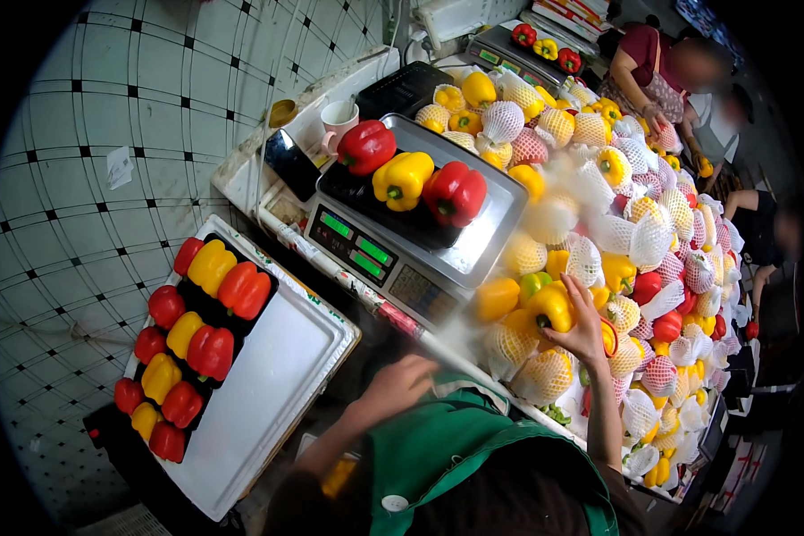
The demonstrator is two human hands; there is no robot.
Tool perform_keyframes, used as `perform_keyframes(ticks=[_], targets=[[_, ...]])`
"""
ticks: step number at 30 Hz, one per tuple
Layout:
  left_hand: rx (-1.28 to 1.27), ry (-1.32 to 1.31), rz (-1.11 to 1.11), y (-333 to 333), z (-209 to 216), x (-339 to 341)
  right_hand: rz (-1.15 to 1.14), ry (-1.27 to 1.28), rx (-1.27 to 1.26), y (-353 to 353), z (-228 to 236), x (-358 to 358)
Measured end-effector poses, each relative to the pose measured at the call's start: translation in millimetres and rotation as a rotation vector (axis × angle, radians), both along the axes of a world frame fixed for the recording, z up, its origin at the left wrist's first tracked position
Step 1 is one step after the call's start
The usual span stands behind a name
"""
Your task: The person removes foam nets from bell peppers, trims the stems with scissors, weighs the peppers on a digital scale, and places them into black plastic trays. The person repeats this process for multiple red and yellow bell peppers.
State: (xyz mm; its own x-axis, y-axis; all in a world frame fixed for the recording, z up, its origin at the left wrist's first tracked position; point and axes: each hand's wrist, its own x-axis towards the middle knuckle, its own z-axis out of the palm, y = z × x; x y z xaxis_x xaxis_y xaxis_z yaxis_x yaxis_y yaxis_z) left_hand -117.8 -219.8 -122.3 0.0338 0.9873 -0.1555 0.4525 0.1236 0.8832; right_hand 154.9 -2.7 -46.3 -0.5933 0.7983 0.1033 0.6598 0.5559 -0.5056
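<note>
My right hand [583,323] grips a yellow bell pepper [552,306] at the near edge of a big pile of peppers. Around it lie other yellow peppers, a greenish one [534,284] and several in foam nets [545,375]. My left hand [400,384] hangs in front of my green apron [456,429], below the scale, its fingers loosely stretched and holding nothing. On the steel pan [487,246] of the weighing scale, a red pepper [366,147], a yellow pepper [403,181] and another red pepper [455,194] sit side by side on a black tray.
At left, a white foam board [259,393] carries black trays of red and yellow peppers [188,335]. Behind the scale stand a mug [339,116] and a dark phone [290,165]. A second scale [509,54] with peppers is farther back. Other people [643,76] work across the pile.
</note>
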Motion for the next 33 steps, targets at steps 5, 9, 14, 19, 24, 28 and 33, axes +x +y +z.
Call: perform_keyframes(ticks=[5, 9, 14, 19, 24, 28, 33], targets=[[0.079, 0.070, -0.036, -7, -15, 7, -0.076, 0.127, -0.093, 5, -19, 14], [-0.013, -0.004, -0.110, -13, -34, 10, -0.081, 0.112, -0.078, 3, -24, 17], [0.014, -0.134, -0.112, 1, 15, -7, -0.152, 0.145, -0.117, -4, -30, 42], [-0.019, -0.408, 0.261, 25, 44, -27, -0.172, 0.381, -0.252, -4, -14, 31], [0.331, -0.638, 0.571, 72, 64, -58, -0.182, 0.431, 0.174, 54, 13, 18], [0.657, -0.728, 0.902, 114, 94, -97, -0.293, 0.072, 0.648, 113, 26, 3], [0.819, -0.757, 1.077, 133, 113, -158, -0.303, -0.261, 0.368, 158, -25, 28]])
